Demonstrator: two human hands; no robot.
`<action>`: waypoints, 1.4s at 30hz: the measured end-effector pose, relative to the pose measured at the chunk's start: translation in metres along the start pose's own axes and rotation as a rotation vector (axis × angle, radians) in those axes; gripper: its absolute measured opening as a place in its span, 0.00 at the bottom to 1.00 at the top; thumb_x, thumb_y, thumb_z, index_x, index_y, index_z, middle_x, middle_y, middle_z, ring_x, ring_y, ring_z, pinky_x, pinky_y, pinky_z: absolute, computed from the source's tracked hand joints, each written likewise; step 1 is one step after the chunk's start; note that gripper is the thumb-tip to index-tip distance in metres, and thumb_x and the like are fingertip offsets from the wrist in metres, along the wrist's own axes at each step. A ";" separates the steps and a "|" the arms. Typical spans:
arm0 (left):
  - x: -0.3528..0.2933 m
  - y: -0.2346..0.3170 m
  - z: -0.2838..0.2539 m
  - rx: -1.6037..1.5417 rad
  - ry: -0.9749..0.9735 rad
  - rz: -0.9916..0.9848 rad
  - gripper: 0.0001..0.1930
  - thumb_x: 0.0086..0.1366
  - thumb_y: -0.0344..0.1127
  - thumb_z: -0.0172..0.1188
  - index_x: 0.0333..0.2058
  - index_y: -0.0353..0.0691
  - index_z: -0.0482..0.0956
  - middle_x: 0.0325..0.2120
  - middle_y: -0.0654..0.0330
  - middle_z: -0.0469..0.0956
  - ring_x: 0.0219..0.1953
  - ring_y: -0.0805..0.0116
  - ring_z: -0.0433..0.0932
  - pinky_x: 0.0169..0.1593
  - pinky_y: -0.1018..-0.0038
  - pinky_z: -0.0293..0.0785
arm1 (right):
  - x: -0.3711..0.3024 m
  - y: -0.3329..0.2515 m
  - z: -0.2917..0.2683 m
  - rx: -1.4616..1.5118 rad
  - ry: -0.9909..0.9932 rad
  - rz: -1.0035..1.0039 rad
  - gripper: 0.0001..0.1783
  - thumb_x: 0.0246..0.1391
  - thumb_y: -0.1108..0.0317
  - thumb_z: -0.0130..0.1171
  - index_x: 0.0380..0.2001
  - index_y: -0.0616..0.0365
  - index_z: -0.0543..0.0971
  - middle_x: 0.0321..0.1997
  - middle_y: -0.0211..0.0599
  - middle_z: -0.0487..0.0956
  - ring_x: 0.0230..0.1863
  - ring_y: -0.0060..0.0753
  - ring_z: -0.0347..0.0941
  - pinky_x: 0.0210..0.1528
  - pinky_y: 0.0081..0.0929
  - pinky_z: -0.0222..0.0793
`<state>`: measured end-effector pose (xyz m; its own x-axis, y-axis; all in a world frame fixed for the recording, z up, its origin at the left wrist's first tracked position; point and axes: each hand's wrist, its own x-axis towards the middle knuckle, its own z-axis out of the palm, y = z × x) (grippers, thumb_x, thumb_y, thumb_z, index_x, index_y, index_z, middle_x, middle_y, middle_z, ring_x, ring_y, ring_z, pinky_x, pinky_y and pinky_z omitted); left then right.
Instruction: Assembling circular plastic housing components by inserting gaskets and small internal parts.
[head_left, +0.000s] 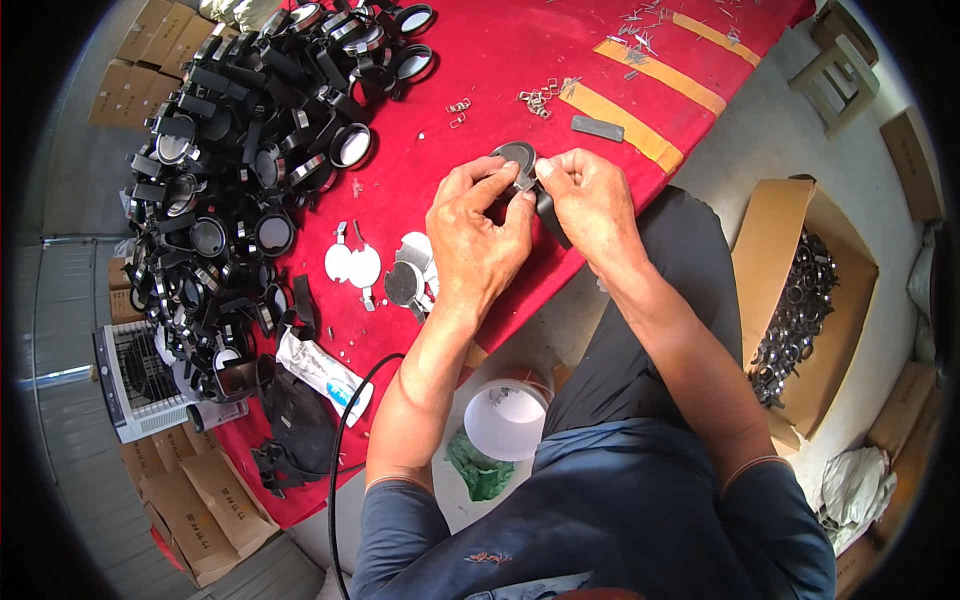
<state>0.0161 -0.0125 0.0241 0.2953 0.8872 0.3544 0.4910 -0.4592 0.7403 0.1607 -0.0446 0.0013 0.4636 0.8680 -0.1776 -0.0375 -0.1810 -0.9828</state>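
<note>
Near the table's right edge, my left hand [482, 222] and my right hand [594, 205] meet at a round black lid-like part [518, 155]. My left fingers are closed on its rim, and my right thumb and fingertips pinch at its side. A black handle-like strip [550, 218] hangs down between the hands. Something small and metallic shows at the fingertips, too small to name. Left of my left hand lie white discs [362, 268] with tabs and a dark grey disc [404, 285]. Beyond the hands are a grey flat bar [598, 128] and bent wire clips [538, 100].
A heap of black round parts with handles [250, 150] covers the red table's [470, 40] left side. Thin metal pins [635, 50] lie at the far end. Below stands a white bucket [505, 420]; right, a cardboard box [840, 320] of metal rings. A black cable [340, 470] crosses lower left.
</note>
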 end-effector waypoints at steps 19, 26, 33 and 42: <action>0.000 -0.004 0.001 -0.023 0.033 0.063 0.15 0.56 0.31 0.72 0.42 0.34 0.91 0.44 0.50 0.87 0.48 0.50 0.85 0.54 0.60 0.81 | -0.023 0.000 -0.008 0.005 0.024 -0.175 0.12 0.65 0.68 0.64 0.44 0.66 0.87 0.35 0.41 0.89 0.36 0.23 0.84 0.42 0.27 0.78; 0.001 -0.002 -0.003 0.016 0.016 0.070 0.15 0.59 0.30 0.70 0.45 0.33 0.91 0.45 0.50 0.88 0.47 0.56 0.88 0.52 0.66 0.82 | -0.005 -0.004 -0.007 0.061 -0.075 0.005 0.09 0.68 0.69 0.63 0.43 0.64 0.85 0.36 0.28 0.83 0.37 0.15 0.75 0.42 0.20 0.72; 0.002 -0.001 -0.001 0.021 0.027 0.072 0.15 0.59 0.31 0.70 0.45 0.34 0.91 0.45 0.50 0.88 0.46 0.56 0.88 0.49 0.66 0.83 | -0.003 -0.004 -0.001 0.002 -0.007 -0.009 0.07 0.69 0.70 0.63 0.41 0.63 0.85 0.35 0.28 0.83 0.36 0.16 0.75 0.40 0.20 0.72; 0.000 -0.003 0.002 0.000 0.042 0.063 0.14 0.60 0.30 0.70 0.45 0.34 0.91 0.45 0.51 0.88 0.46 0.57 0.88 0.50 0.67 0.83 | -0.036 -0.003 -0.008 -0.300 0.039 -0.467 0.13 0.65 0.71 0.64 0.48 0.64 0.88 0.43 0.46 0.84 0.44 0.46 0.84 0.48 0.37 0.79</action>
<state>0.0163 -0.0112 0.0203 0.2908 0.8578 0.4239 0.4723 -0.5140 0.7161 0.1512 -0.0788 0.0107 0.4034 0.8708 0.2811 0.4306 0.0904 -0.8980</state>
